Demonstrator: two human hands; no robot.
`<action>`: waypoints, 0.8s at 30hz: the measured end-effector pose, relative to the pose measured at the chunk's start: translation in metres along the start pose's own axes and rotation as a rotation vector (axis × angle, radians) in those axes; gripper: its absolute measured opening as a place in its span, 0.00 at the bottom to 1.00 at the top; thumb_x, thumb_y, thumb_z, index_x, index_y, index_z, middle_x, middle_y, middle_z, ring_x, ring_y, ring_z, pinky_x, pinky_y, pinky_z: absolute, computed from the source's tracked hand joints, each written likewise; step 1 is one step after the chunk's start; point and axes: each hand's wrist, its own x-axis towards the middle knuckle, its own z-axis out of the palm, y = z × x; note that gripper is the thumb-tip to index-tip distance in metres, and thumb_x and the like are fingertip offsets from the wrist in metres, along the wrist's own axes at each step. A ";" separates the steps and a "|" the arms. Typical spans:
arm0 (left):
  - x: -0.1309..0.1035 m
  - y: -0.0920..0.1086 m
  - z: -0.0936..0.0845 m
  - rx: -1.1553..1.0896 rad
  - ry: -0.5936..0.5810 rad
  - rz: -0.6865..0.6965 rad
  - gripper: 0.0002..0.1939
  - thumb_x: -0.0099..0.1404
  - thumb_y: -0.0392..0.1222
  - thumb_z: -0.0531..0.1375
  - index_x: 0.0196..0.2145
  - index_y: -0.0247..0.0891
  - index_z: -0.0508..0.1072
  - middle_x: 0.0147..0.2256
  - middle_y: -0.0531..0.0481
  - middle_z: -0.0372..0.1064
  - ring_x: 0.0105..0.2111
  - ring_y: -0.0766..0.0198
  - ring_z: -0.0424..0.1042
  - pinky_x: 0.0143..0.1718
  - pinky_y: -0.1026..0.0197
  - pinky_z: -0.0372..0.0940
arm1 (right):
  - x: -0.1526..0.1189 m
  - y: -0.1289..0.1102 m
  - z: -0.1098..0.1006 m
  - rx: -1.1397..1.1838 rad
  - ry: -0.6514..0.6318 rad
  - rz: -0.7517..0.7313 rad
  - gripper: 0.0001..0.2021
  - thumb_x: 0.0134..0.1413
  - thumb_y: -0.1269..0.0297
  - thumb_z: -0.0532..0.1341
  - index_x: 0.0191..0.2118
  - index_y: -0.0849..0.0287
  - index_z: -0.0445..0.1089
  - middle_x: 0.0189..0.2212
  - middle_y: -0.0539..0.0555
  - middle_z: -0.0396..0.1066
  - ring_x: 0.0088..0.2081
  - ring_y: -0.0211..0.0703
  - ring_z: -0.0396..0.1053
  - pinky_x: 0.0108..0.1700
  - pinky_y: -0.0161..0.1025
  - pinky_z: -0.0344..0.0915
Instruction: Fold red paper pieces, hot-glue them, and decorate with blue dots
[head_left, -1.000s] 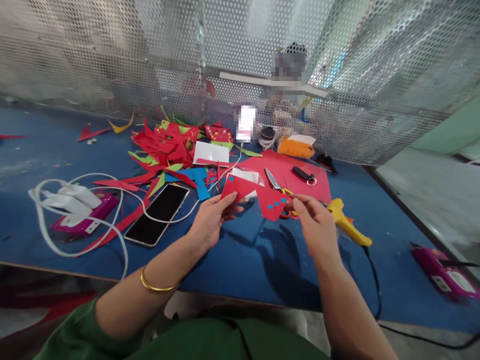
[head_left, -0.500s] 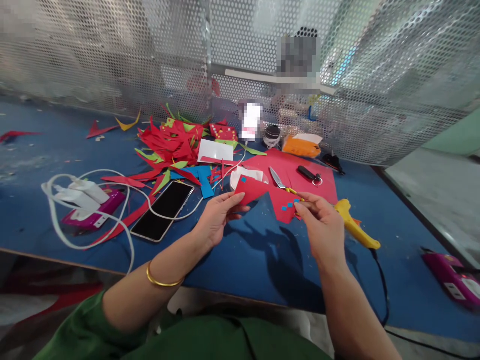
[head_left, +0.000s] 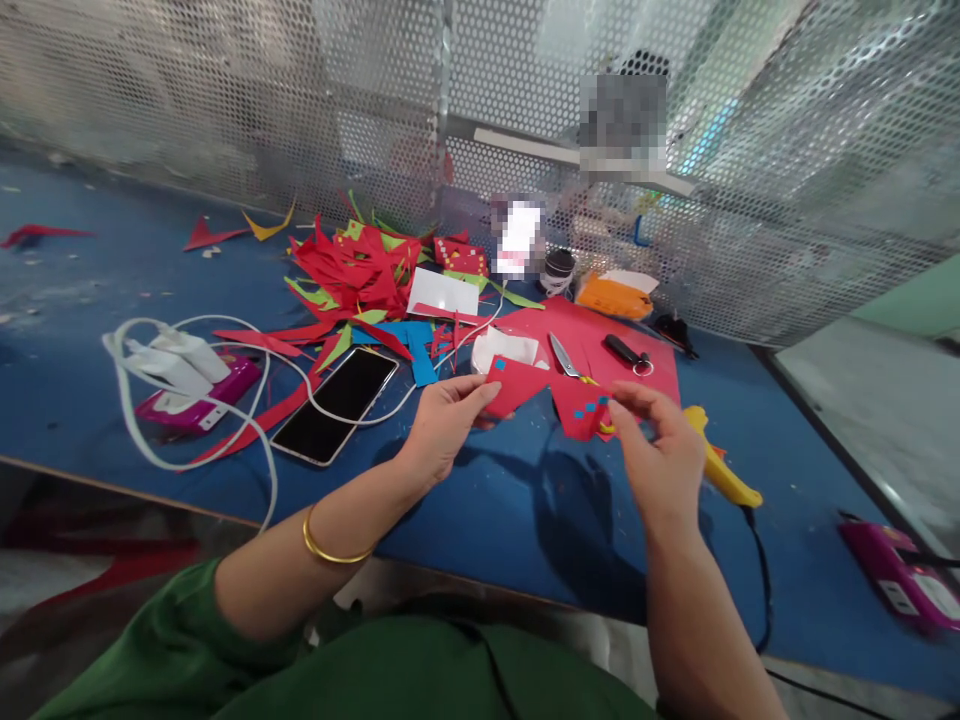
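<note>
A red paper piece point(head_left: 522, 388) with a V-shaped notch and small blue squares on it is held up between both hands. My left hand point(head_left: 448, 420) pinches its left end, just below one blue square. At the right end, several blue squares lie in a slanting row, and my right hand point(head_left: 660, 440) grips the paper beside them. Behind the paper are scissors point(head_left: 564, 354) with yellow handles, partly hidden, and a white round item point(head_left: 506, 346). A yellow glue gun point(head_left: 724, 472) lies to the right of my right hand.
Red and green scraps point(head_left: 360, 265) are heaped at the back. A black-screened phone point(head_left: 337, 405), white cables and a purple power strip point(head_left: 199, 400) lie on the left. Another purple strip point(head_left: 896, 572) is at right. A large red sheet point(head_left: 592, 325), an orange packet point(head_left: 615, 296) and perforated metal stand behind.
The view has shifted slightly, so the table things appear moved. Both hands still hold the red paper, which has hardly changed its pose.
</note>
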 end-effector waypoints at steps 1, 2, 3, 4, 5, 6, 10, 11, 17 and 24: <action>0.000 0.000 0.000 0.012 0.001 0.009 0.12 0.56 0.48 0.68 0.34 0.38 0.82 0.29 0.47 0.79 0.29 0.63 0.77 0.28 0.65 0.66 | 0.002 -0.004 -0.001 -0.081 0.067 -0.099 0.13 0.55 0.56 0.64 0.43 0.56 0.76 0.40 0.57 0.77 0.44 0.51 0.73 0.49 0.53 0.69; -0.001 0.000 0.001 0.018 0.001 0.012 0.11 0.56 0.47 0.67 0.34 0.38 0.82 0.29 0.47 0.79 0.29 0.63 0.77 0.28 0.65 0.66 | 0.003 -0.008 -0.001 -0.156 0.114 -0.195 0.12 0.56 0.56 0.64 0.43 0.55 0.76 0.42 0.58 0.76 0.46 0.52 0.72 0.53 0.54 0.66; -0.001 -0.001 0.001 0.023 -0.004 0.010 0.11 0.55 0.47 0.68 0.33 0.38 0.83 0.29 0.47 0.79 0.29 0.64 0.76 0.28 0.65 0.66 | 0.005 -0.014 0.000 -0.220 0.124 -0.280 0.12 0.57 0.56 0.63 0.43 0.54 0.77 0.43 0.58 0.76 0.48 0.53 0.72 0.56 0.55 0.64; -0.002 -0.001 0.001 0.029 -0.014 0.007 0.11 0.55 0.47 0.68 0.33 0.38 0.83 0.29 0.47 0.79 0.28 0.64 0.76 0.28 0.65 0.66 | 0.007 -0.020 0.002 -0.267 0.091 -0.351 0.11 0.58 0.56 0.63 0.43 0.53 0.77 0.42 0.57 0.77 0.48 0.53 0.72 0.58 0.56 0.61; -0.002 0.000 0.002 0.037 -0.028 0.004 0.10 0.54 0.46 0.68 0.32 0.38 0.83 0.29 0.48 0.79 0.28 0.64 0.75 0.28 0.65 0.66 | 0.008 -0.026 0.006 -0.304 0.022 -0.406 0.11 0.58 0.55 0.64 0.43 0.53 0.77 0.42 0.56 0.77 0.49 0.53 0.72 0.61 0.57 0.57; -0.003 0.000 0.002 0.048 -0.045 0.004 0.10 0.54 0.46 0.68 0.31 0.38 0.83 0.29 0.48 0.79 0.28 0.64 0.74 0.28 0.65 0.66 | 0.009 -0.033 0.010 -0.322 -0.064 -0.447 0.11 0.57 0.54 0.64 0.43 0.52 0.77 0.41 0.55 0.78 0.49 0.53 0.72 0.63 0.58 0.54; -0.005 0.001 0.003 0.088 -0.107 0.023 0.09 0.54 0.45 0.67 0.30 0.38 0.83 0.28 0.50 0.78 0.27 0.67 0.71 0.27 0.67 0.65 | 0.012 -0.049 0.031 -0.308 -0.310 -0.452 0.08 0.55 0.55 0.66 0.39 0.49 0.75 0.39 0.50 0.79 0.48 0.50 0.73 0.66 0.58 0.46; -0.006 0.001 0.002 0.096 -0.113 0.026 0.09 0.55 0.45 0.67 0.31 0.38 0.83 0.28 0.50 0.78 0.27 0.67 0.71 0.27 0.67 0.65 | 0.012 -0.051 0.035 -0.304 -0.334 -0.433 0.06 0.54 0.57 0.66 0.36 0.50 0.74 0.38 0.49 0.79 0.46 0.49 0.73 0.66 0.59 0.45; -0.004 0.000 0.002 0.114 -0.112 0.018 0.07 0.56 0.42 0.66 0.32 0.39 0.83 0.29 0.50 0.79 0.27 0.68 0.70 0.27 0.68 0.65 | 0.012 -0.049 0.040 -0.209 -0.412 -0.288 0.04 0.51 0.61 0.66 0.33 0.52 0.73 0.36 0.49 0.78 0.42 0.48 0.73 0.64 0.60 0.49; -0.003 -0.002 0.001 0.114 -0.125 -0.004 0.09 0.54 0.44 0.67 0.32 0.38 0.84 0.29 0.51 0.78 0.27 0.69 0.70 0.27 0.68 0.64 | 0.010 -0.045 0.041 -0.066 -0.461 -0.140 0.07 0.51 0.61 0.61 0.35 0.53 0.75 0.35 0.51 0.79 0.39 0.48 0.73 0.59 0.58 0.57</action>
